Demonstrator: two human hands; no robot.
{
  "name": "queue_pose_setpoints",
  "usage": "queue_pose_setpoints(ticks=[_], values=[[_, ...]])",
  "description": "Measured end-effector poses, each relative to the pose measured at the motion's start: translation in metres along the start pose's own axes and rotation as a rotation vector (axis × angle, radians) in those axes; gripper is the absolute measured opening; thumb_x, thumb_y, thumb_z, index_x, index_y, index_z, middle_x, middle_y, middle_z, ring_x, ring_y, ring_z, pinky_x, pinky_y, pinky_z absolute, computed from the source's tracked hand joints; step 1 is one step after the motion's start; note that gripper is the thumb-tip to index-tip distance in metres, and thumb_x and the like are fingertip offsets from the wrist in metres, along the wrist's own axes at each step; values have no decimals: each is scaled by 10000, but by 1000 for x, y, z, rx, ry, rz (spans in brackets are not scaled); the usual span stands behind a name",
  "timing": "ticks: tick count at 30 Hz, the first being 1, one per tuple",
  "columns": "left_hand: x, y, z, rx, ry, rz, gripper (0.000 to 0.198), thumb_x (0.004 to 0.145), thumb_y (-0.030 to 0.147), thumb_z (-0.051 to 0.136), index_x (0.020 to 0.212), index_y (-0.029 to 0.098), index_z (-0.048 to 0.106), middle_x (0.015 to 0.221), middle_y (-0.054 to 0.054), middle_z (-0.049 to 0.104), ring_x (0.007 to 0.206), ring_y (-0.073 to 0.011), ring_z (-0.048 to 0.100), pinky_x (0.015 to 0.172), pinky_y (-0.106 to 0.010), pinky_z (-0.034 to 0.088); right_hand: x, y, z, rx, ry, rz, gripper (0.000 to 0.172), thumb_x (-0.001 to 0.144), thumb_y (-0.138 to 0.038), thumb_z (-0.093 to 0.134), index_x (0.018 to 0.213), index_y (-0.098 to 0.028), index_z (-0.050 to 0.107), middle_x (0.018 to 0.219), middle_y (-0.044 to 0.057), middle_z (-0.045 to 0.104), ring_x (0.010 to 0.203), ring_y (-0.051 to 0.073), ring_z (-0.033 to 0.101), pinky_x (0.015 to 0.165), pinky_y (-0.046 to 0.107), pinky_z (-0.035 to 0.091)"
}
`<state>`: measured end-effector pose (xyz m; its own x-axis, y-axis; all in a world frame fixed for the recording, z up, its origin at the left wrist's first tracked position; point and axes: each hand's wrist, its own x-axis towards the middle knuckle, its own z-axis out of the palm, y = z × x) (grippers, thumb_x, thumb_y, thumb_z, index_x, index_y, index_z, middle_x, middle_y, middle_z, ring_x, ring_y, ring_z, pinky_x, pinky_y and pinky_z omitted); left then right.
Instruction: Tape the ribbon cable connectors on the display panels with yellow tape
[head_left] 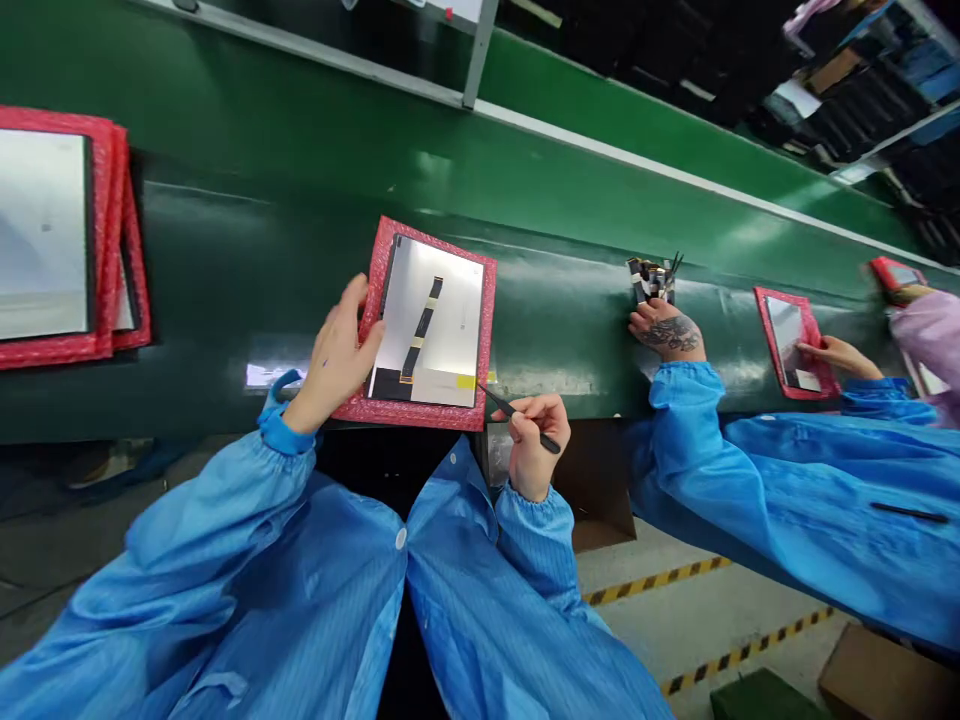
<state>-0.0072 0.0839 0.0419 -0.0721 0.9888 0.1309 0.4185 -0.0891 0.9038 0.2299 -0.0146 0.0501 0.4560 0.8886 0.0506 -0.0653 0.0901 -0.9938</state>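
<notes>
A display panel [463,310] with a bright silvery back lies on a red bubble-wrap sheet [420,411] on the green bench in front of me. Across the panel's back runs a black flex cable [424,328] with pale bands, and a yellow tab [466,381] sits at the lower right corner. My left hand [339,352] is at the left edge of the panel and wrap, thumb and fingers apart, thumb touching the edge. Pinched in my right hand [536,437] are black tweezers [510,411], their tips at the panel's lower right corner beside the yellow tab.
A stack of panels in red bubble wrap [112,250] stands at the left. To the right, a co-worker's tattooed hand [670,330] is on a bunch of flex cables [651,280]. Another hand [844,357] touches a wrapped panel [787,335]. A metal rail [600,150] runs behind.
</notes>
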Motion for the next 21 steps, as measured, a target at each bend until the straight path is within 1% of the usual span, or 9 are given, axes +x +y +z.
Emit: queue_pose_setpoints(ticks=[2, 3, 4, 6, 8, 11, 15, 21], values=[[-20, -9, -6, 163, 139, 113, 517, 899, 265, 568, 1410, 215, 508, 1470, -130, 553, 1376, -308, 489, 1166, -479, 389, -1, 9, 9, -34, -48, 35, 209, 710, -235, 672, 714, -243, 464, 621, -50, 641, 421, 101, 486, 466, 243, 381], [-30, -12, -8, 212, 177, 147, 507, 917, 247, 545, 1420, 212, 499, 1457, -135, 561, 1369, -295, 497, 1159, -468, 398, -3, 13, 13, -47, -70, 49, 201, 715, -233, 673, 716, -242, 472, 631, -48, 645, 435, 106, 510, 484, 248, 405], [-40, -16, -8, 243, 192, 178, 484, 929, 232, 531, 1412, 207, 507, 1425, -137, 584, 1348, -284, 517, 1148, -457, 409, -4, 17, 18, -58, -89, 62, 194, 717, -229, 673, 717, -240, 479, 637, -47, 646, 457, 115, 542, 505, 253, 426], [-56, -23, -6, 275, 179, 234, 418, 936, 213, 529, 1353, 193, 551, 1343, -134, 633, 1296, -270, 561, 1130, -444, 427, -7, 23, 28, -80, -108, 83, 179, 717, -224, 670, 717, -236, 491, 639, -45, 637, 515, 136, 607, 547, 263, 458], [-65, -30, -2, 298, 160, 283, 355, 933, 195, 525, 1283, 181, 585, 1288, -138, 656, 1263, -267, 580, 1115, -450, 437, -11, 28, 38, -103, -114, 108, 175, 714, -227, 669, 716, -235, 494, 639, -46, 629, 544, 145, 629, 566, 267, 469], [-67, -37, 4, 331, 175, 308, 307, 930, 168, 510, 1222, 177, 603, 1237, -140, 673, 1220, -263, 601, 1091, -460, 452, -18, 36, 50, -134, -106, 141, 191, 710, -244, 676, 713, -238, 485, 633, -50, 615, 536, 135, 598, 562, 264, 456], [-64, -39, 5, 367, 201, 306, 284, 923, 152, 520, 1188, 190, 614, 1202, -131, 683, 1187, -256, 620, 1072, -451, 467, -24, 43, 56, -161, -76, 139, 187, 714, -256, 677, 703, -236, 491, 621, -53, 587, 527, 124, 560, 556, 261, 438], [-67, -39, 4, 389, 194, 278, 282, 908, 142, 528, 1162, 202, 633, 1182, -115, 692, 1174, -262, 629, 1058, -471, 480, -27, 46, 58, -191, -107, 131, 172, 716, -261, 670, 701, -244, 499, 633, -41, 611, 558, 145, 606, 561, 274, 475]])
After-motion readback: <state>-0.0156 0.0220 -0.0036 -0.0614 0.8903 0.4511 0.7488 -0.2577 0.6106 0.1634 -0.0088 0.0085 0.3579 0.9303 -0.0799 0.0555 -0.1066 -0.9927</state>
